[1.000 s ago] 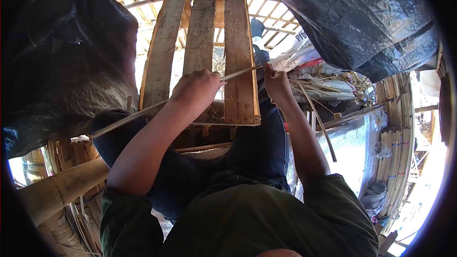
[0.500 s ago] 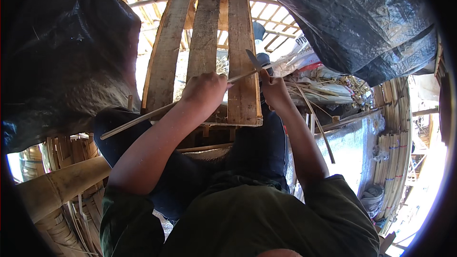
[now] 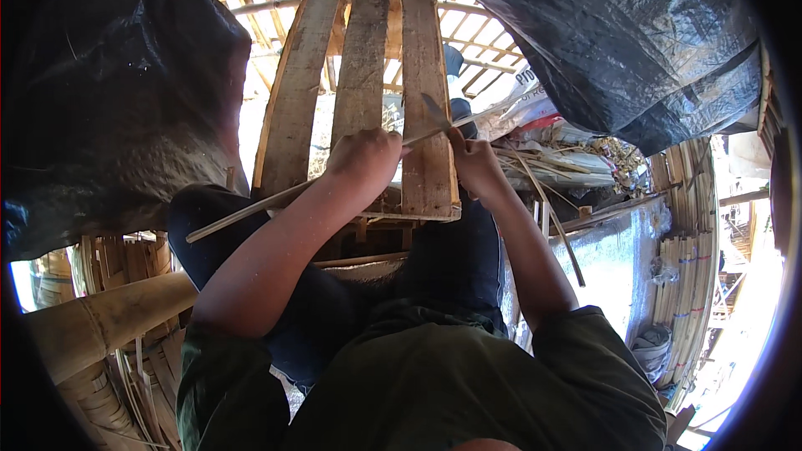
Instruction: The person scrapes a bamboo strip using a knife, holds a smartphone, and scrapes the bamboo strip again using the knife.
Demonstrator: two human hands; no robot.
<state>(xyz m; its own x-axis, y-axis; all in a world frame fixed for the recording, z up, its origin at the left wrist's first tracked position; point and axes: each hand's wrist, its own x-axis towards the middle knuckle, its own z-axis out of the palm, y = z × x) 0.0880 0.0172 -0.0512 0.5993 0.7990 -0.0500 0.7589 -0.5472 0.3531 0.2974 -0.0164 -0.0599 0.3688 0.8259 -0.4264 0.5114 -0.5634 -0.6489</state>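
Observation:
A long, thin bamboo strip [image 3: 241, 221] slants from above my left thigh up to the far right. My left hand [image 3: 364, 160] is closed around its middle, over the slatted wooden bench [image 3: 357, 75]. In my right hand [image 3: 479, 169] is a knife [image 3: 435, 111], gripped by its handle. The blade points up and to the left and crosses the strip just right of my left hand. Whether its edge bites into the strip is too small to tell. My right fingers hide most of the handle.
Dark plastic sheeting [image 3: 125, 108] hangs at the left, and more sheeting [image 3: 618, 42] at the upper right. Loose bamboo strips [image 3: 555, 238] lie beside my right forearm. Bundled strips [image 3: 687, 284] stand farther right. A thick bamboo pole [image 3: 109, 317] is at the lower left.
My right hand and the knife have moved slightly left and down along the strip, nearer my left hand. My left hand keeps its hold with little movement.

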